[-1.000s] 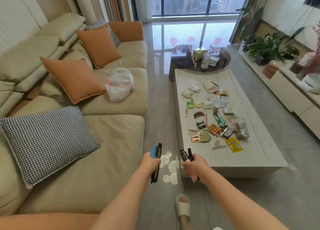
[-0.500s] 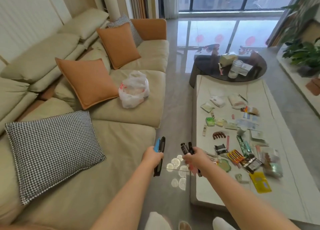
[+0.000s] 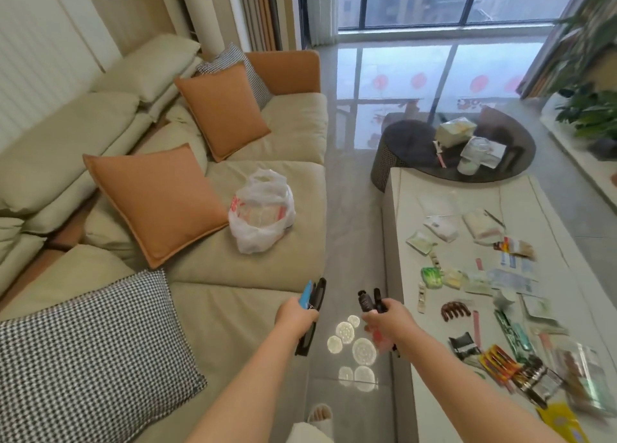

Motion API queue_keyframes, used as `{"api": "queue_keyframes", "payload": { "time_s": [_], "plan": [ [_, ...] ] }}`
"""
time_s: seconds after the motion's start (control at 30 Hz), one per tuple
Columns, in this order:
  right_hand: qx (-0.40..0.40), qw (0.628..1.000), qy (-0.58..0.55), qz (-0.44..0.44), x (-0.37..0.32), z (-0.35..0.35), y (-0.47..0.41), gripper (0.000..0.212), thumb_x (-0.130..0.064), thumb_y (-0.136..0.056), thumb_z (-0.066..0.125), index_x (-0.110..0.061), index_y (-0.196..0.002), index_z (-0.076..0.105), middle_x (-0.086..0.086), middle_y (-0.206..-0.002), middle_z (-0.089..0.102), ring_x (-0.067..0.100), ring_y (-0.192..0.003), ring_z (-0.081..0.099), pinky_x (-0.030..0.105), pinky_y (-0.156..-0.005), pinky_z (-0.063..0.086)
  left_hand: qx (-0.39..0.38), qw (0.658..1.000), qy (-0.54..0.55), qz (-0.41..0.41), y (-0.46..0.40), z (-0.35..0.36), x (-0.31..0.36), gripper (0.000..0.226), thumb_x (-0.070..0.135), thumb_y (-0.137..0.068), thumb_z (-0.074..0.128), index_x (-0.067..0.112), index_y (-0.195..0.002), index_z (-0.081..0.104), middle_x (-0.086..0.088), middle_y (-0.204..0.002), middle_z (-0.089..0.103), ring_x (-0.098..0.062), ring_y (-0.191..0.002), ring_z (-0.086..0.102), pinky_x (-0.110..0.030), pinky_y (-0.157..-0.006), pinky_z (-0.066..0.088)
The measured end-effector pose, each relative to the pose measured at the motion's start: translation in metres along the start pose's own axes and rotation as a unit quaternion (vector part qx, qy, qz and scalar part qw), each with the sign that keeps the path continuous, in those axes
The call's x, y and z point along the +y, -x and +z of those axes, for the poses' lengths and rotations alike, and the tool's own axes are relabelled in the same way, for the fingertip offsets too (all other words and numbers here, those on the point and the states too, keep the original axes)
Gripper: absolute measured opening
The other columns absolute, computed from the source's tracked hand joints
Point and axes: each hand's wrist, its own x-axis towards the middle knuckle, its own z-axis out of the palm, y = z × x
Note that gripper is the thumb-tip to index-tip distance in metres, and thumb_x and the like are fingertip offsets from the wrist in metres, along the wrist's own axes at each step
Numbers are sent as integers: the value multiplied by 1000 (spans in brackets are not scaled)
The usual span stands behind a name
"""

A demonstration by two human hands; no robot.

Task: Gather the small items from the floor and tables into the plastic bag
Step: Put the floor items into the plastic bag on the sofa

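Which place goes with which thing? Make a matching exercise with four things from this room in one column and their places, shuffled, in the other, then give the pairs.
Things:
1. plastic bag
2. brown hair claw
3. clear jar
4. blue and black slim items

Places:
A. on the round dark table
B. in the left hand
C. on the sofa seat
D. on the white coffee table

Pairs: 1-C, 2-D, 3-A, 4-B

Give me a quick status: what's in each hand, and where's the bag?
Left hand grips blue and black items. Right hand grips dark slim items. Plastic bag open on sofa, ahead to the left. Nothing in the way; table items remain.
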Motion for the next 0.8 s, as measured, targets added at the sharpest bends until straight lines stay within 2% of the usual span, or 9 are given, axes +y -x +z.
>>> {"api": "queue_keyframes", "payload": {
  "time_s": [0.13,0.27,0.4,0.53,0.63,0.7,0.8],
  "plan": [
    [2,1000,-8,-16,-38,12,-24,14,-10,-87,61,-9,-100,56,11,-78,65,21,-63,58,39,-65,52,-10,1000,-4,16,-38,-23,26,12,11,-81,61,11,-89,53,-6,-82,54,-23,-74,50,-27,-62,38],
    [0,1000,-25,-5,-65,19,-40,16,-10,-88,62,-11,-102,55,12,-83,65,21,-67,61,32,-56,53,-34,999,6,14,-62,-33,44,13,9,-80,61,11,-88,51,-4,-75,50,-20,-68,46,-27,-54,33],
    [1,999,-32,-13,-99,19,-74,15,-9,-86,63,-7,-99,56,16,-84,68,29,-76,69,44,-71,59,-32,999,40,5,-95,-45,67,26,8,-79,63,9,-103,55,-3,-76,50,-17,-68,47,-26,-53,35],
    [-13,1000,4,-21,-135,17,-118,10,-12,-88,58,-5,-94,55,13,-75,67,33,-78,71,46,-76,59,-16,995,94,-19,-132,-55,91,20,6,-79,63,10,-96,53,-3,-76,53,-18,-68,50,-26,-54,37],
    [-35,998,47,-22,-167,12,-159,19,-15,-87,56,-1,-100,57,16,-83,69,35,-84,70,50,-80,57,5,990,132,-47,-167,-61,114,20,9,-81,63,10,-98,53,-4,-82,55,-17,-70,51,-26,-55,38],
    [-59,995,74,-26,-192,7,-180,18,-14,-90,55,-2,-103,56,14,-83,68,30,-74,69,41,-73,57,20,985,156,-66,-188,-61,128,22,11,-81,63,9,-101,54,-4,-83,55,-17,-71,51,-26,-57,39],
    [-92,990,99,-29,-223,2,-207,9,-7,-92,53,-4,-101,53,10,-73,62,19,-55,61,24,-48,53,38,974,199,-98,-214,-60,144,31,12,-81,65,7,-109,54,-5,-84,56,-15,-69,51,-26,-59,41]
  ]
}}
